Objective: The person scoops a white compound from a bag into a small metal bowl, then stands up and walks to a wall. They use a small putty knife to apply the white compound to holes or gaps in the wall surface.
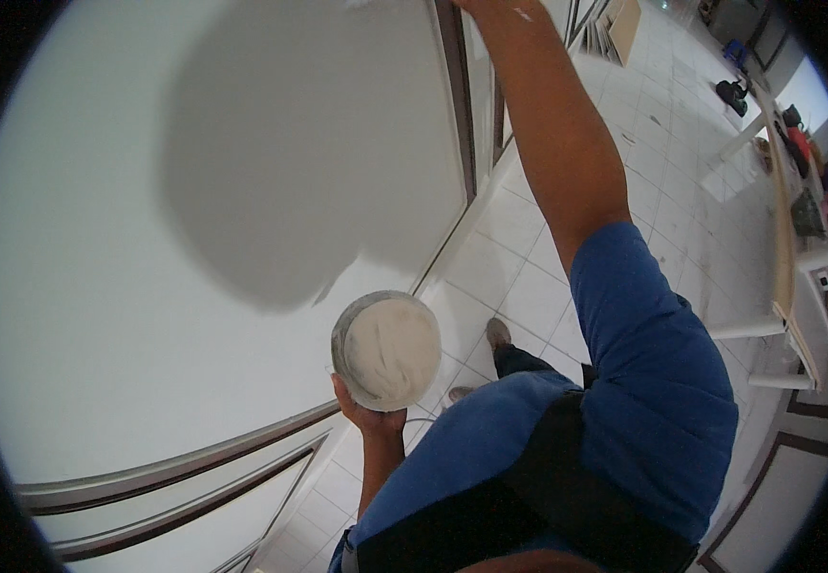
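My left hand [368,409] cups a round bowl [339,355] from below, its fingers curled against the underside. Pale, creamy paste [393,351] fills the bowl, with ridges across its surface. Just behind it stands a large white panel [99,315], on which a wide dark shadow falls. My right arm [557,124] stretches up beside the panel's dark frame, with white smears near the wrist. The top edge of the picture cuts off my right hand, so its fingers and anything in them are hidden.
A dark frame strip [460,105] borders the panel on the right; striped moulding [185,477] runs below it. White floor tiles [529,296] lie around my feet. Boards [615,33] lean at the far end. On the right, a long table [783,229] carries assorted items.
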A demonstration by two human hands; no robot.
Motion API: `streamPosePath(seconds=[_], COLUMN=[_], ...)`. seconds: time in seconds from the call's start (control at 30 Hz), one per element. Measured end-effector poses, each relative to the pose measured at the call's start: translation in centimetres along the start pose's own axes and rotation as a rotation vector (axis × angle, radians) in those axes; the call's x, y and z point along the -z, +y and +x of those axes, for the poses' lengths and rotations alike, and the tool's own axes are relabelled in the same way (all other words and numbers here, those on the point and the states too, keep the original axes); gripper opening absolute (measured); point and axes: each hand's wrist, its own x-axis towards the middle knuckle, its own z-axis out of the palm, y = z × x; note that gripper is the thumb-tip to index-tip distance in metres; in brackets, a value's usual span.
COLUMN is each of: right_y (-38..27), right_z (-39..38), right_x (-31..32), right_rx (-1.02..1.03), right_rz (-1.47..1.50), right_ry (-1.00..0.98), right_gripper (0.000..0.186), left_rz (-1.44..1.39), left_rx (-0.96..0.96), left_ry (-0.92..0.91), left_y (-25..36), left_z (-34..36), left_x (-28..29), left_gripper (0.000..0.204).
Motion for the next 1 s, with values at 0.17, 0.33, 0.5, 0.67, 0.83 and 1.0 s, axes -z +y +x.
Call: streamPosePath(seconds=[0.17, 0.33, 0.5, 0.67, 0.83, 1.0], right_y=[1.0, 19.0, 24.8, 24.8, 24.3, 24.3], right_z=[-5.0, -5.1, -7.4, -7.2, -6.4, -6.3], right_x=[5.9, 14.4, 14.1, 11.7, 10.3, 10.1], right_rx=[0.222, 0.534, 0.825, 0.827, 0.888, 0.86], right_rz=[0.188, -0.565, -0.804, -1.006, -1.028, -1.087], right_ry=[-0.148, 0.12, 0.045, 0.041, 0.098, 0.057], right_gripper=[0.021, 0.042, 0.067, 0.071, 0.073, 0.073], left_rz=[0.076, 0.193, 0.219, 0.191, 0.156, 0.234], left_rx=[-0.006, 0.036, 0.034, -0.023, -0.006, -0.002], left_ry=[0.027, 0.138, 0.127, 0.111, 0.095, 0.094], left_y=[0.2, 0.9, 0.8, 0.4, 0.0, 0.2], left_z=[-0.5, -1.4, -1.1, -0.7, -0.5, -0.7], left_x=[-1.0, -3.2, -2.8, -1.4, -1.8, -2.7], left_gripper=[0.07, 0.069, 0.073, 0.076, 0.076, 0.076])
